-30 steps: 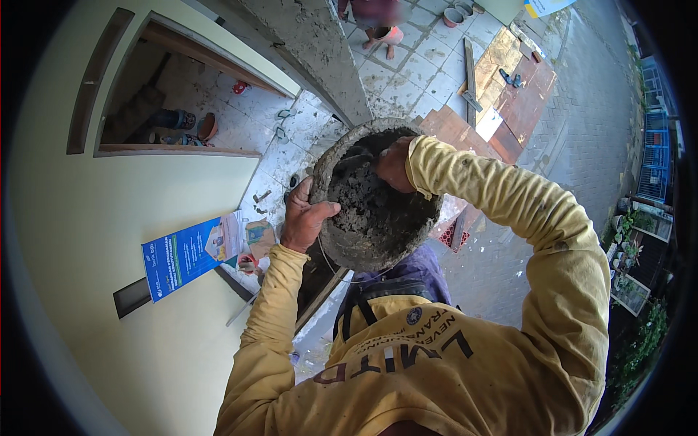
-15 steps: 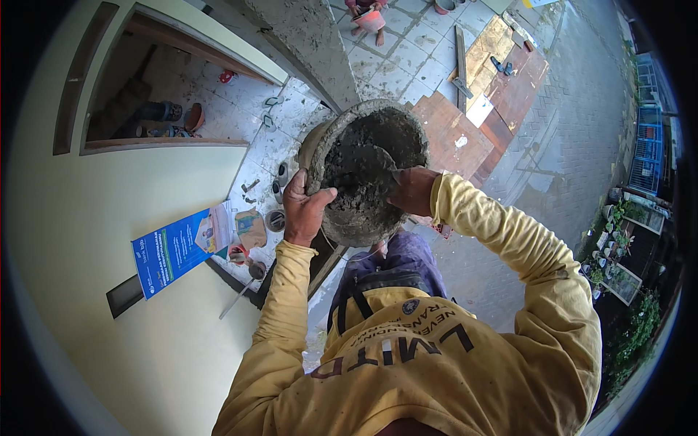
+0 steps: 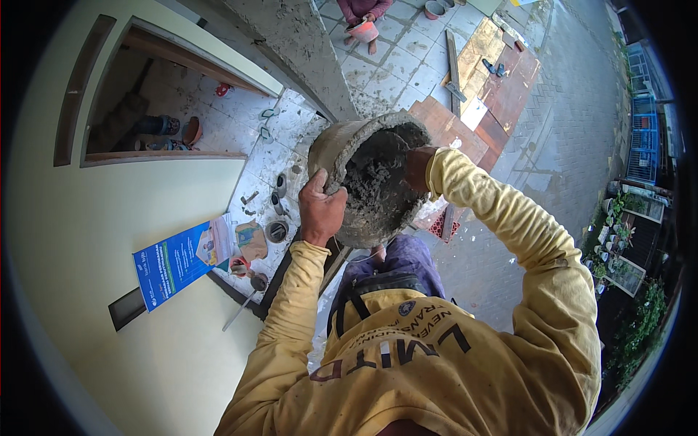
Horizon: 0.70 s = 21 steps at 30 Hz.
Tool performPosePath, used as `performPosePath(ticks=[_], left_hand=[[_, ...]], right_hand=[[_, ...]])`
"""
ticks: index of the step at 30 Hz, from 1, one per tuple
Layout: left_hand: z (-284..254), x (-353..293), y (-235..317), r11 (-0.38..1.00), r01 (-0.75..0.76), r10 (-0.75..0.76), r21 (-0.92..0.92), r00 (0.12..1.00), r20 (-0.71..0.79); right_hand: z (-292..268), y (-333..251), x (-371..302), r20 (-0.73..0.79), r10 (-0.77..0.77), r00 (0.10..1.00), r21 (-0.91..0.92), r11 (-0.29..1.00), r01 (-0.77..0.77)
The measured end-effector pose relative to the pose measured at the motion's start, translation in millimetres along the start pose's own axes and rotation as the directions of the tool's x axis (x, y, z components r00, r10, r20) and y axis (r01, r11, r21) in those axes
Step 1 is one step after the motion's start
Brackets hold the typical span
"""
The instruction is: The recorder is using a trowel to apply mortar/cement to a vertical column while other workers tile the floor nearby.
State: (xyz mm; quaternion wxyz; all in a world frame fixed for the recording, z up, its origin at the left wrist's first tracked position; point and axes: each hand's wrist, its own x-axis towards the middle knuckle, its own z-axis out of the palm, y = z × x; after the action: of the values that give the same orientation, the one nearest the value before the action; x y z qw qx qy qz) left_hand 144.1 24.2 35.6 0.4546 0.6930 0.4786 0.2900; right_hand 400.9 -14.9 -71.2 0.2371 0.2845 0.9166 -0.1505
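A mortar-crusted bucket point(image 3: 329, 151) is held in front of me, tilted with its mouth toward the right. Wet grey mortar point(image 3: 372, 183) coats its inside. My left hand point(image 3: 322, 211) is closed on the near left of the rim, thumb over the edge. At the opposite side, my right hand point(image 3: 417, 168) reaches into the mouth, its fingers curled. The fingertips are hidden inside, and I cannot make out what they hold.
A rough cement-covered column point(image 3: 309, 65) rises just beyond the bucket. Farther off, a person point(image 3: 363, 10) holds an orange-red pail point(image 3: 363, 31). Wooden boards point(image 3: 454, 134) lie on the right. A blue banner point(image 3: 178, 261) and window opening point(image 3: 163, 155) are on the left.
The bucket has tipped further, its mouth turning right and more of its outer left wall showing. My right hand has moved slightly right and up; my left still grips the rim.
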Motion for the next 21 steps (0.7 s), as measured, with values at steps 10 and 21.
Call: performPosePath(ticks=[10, 21], left_hand=[[34.2, 23.4, 68.1, 0.992, -0.082, 0.118, -0.096, 0.875, 0.47], [-7.6, 31.9, 73.4, 0.872, 0.097, 0.092, -0.479, 0.929, 0.357]], right_hand=[[11.6, -32.9, -46.8, -0.054, -0.008, 0.999, 0.013, 1.0, 0.009], [-33.7, -70.5, -42.5, -0.1, 0.465, 0.88, 0.939, -0.247, 0.237]])
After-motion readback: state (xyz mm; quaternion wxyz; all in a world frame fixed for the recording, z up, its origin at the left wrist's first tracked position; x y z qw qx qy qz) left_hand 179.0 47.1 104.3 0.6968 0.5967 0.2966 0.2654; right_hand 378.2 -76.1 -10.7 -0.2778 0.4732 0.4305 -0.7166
